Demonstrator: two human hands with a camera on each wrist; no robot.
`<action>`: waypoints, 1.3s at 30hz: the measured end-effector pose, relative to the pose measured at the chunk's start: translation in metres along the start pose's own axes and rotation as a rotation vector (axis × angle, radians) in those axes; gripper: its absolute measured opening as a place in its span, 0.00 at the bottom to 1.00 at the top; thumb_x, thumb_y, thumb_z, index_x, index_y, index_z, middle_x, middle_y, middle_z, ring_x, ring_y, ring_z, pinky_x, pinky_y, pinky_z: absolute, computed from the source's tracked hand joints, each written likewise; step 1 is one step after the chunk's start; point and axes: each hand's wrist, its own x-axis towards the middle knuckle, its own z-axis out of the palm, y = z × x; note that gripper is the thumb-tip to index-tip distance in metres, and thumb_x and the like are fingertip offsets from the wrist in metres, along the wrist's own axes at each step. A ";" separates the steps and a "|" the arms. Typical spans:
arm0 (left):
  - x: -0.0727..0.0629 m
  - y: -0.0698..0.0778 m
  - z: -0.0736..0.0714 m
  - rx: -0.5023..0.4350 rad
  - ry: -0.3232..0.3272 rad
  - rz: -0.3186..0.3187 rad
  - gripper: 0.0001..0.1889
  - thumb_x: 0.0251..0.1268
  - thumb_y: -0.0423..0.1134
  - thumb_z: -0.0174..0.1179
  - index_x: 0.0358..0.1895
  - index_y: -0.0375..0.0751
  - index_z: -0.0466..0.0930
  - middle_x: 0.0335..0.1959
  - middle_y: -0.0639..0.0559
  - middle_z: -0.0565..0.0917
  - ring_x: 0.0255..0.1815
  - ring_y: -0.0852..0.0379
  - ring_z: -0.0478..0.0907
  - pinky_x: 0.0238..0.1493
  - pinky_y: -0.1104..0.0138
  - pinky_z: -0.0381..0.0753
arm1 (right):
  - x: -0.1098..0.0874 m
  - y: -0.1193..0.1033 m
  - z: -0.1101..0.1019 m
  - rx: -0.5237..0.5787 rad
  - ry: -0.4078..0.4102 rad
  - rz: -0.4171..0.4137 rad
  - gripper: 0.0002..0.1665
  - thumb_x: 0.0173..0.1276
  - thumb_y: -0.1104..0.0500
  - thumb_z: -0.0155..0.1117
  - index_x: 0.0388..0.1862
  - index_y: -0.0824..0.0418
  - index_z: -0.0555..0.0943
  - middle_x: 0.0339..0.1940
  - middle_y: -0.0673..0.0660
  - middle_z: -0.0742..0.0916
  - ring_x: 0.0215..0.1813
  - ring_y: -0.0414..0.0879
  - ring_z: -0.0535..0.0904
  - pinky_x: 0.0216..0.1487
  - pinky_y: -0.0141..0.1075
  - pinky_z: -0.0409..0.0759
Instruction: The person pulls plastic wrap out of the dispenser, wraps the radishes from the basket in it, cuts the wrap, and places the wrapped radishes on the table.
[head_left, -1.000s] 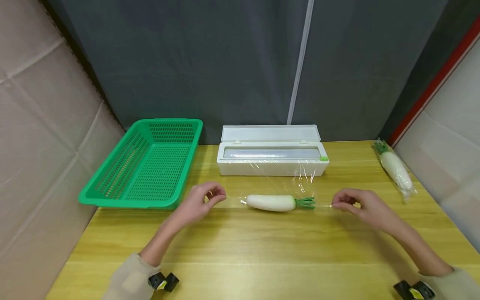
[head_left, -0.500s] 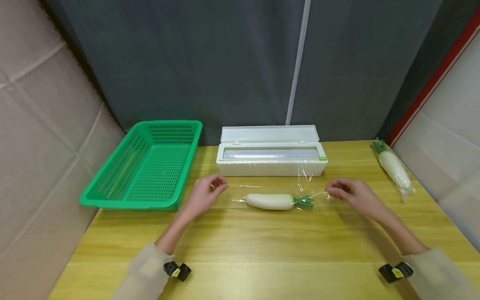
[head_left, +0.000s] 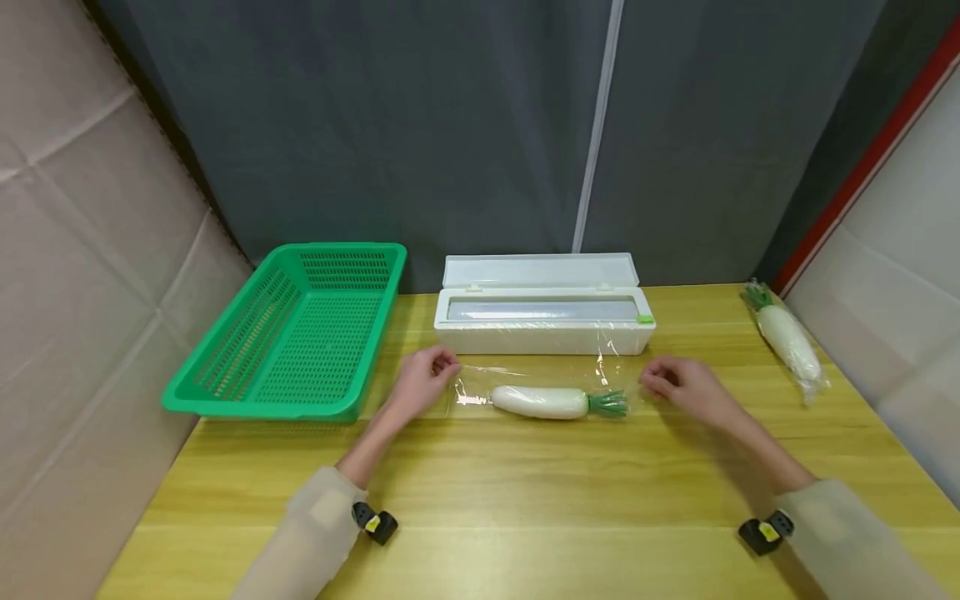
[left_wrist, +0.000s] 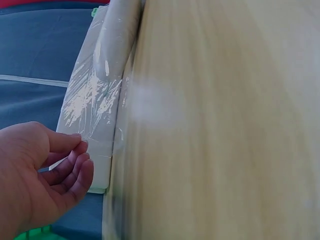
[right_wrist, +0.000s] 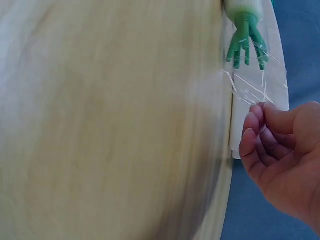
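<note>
A white radish (head_left: 540, 402) with short green stalks lies crosswise on the table, its tip to the left. Clear plastic wrap (head_left: 471, 390) stretches from the white dispenser box (head_left: 543, 338) and folds over the radish. My left hand (head_left: 422, 379) pinches a corner of the wrap between thumb and forefinger, left of the tip. Beyond the stalks, my right hand (head_left: 686, 387) pinches the other corner. In the left wrist view the wrap (left_wrist: 90, 102) is creased and shiny by my fingertips. The right wrist view has the green stalks (right_wrist: 246, 42) under the film.
At the left stands a green perforated basket (head_left: 352, 400). The dispenser's lid (head_left: 540, 270) is raised at the back. Another radish (head_left: 789, 340), wrapped in film, lies at the right edge of the wooden table (head_left: 555, 508). A dark curtain (head_left: 420, 133) hangs behind.
Both hands have shifted slightly away from me and closer together, still pinching the wrap. The wrap's near edge has gone from in front of the radish to over and behind it.
</note>
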 end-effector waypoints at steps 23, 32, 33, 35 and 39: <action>0.003 -0.008 0.002 0.151 -0.120 -0.031 0.08 0.58 0.27 0.68 0.25 0.42 0.84 0.23 0.56 0.81 0.27 0.60 0.75 0.32 0.68 0.77 | -0.001 0.003 0.007 0.008 -0.186 0.110 0.07 0.74 0.62 0.62 0.39 0.65 0.84 0.29 0.50 0.83 0.32 0.43 0.75 0.31 0.32 0.75; 0.004 -0.004 0.002 0.161 -0.164 -0.091 0.05 0.59 0.28 0.68 0.28 0.41 0.86 0.25 0.54 0.83 0.28 0.59 0.76 0.34 0.67 0.79 | 0.001 0.001 0.010 0.011 -0.198 0.130 0.06 0.72 0.62 0.63 0.37 0.64 0.84 0.27 0.50 0.82 0.31 0.43 0.74 0.30 0.32 0.74; 0.004 -0.003 0.002 0.159 -0.167 -0.095 0.05 0.59 0.28 0.69 0.28 0.40 0.86 0.25 0.54 0.83 0.28 0.59 0.76 0.34 0.67 0.78 | 0.000 0.001 0.010 0.023 -0.197 0.129 0.06 0.73 0.62 0.63 0.38 0.64 0.84 0.27 0.50 0.82 0.30 0.43 0.75 0.29 0.32 0.74; 0.004 -0.003 0.001 0.152 -0.168 -0.100 0.04 0.60 0.30 0.69 0.29 0.40 0.86 0.26 0.54 0.84 0.28 0.60 0.76 0.35 0.67 0.78 | 0.000 0.002 0.010 0.041 -0.195 0.120 0.07 0.74 0.62 0.62 0.39 0.64 0.84 0.27 0.51 0.82 0.29 0.43 0.75 0.29 0.33 0.75; 0.003 -0.002 0.000 0.144 -0.161 -0.101 0.03 0.62 0.32 0.70 0.30 0.41 0.88 0.27 0.55 0.85 0.29 0.60 0.77 0.36 0.66 0.79 | -0.003 0.004 0.008 0.065 -0.181 0.091 0.08 0.76 0.60 0.62 0.41 0.64 0.84 0.26 0.52 0.82 0.29 0.43 0.77 0.29 0.33 0.78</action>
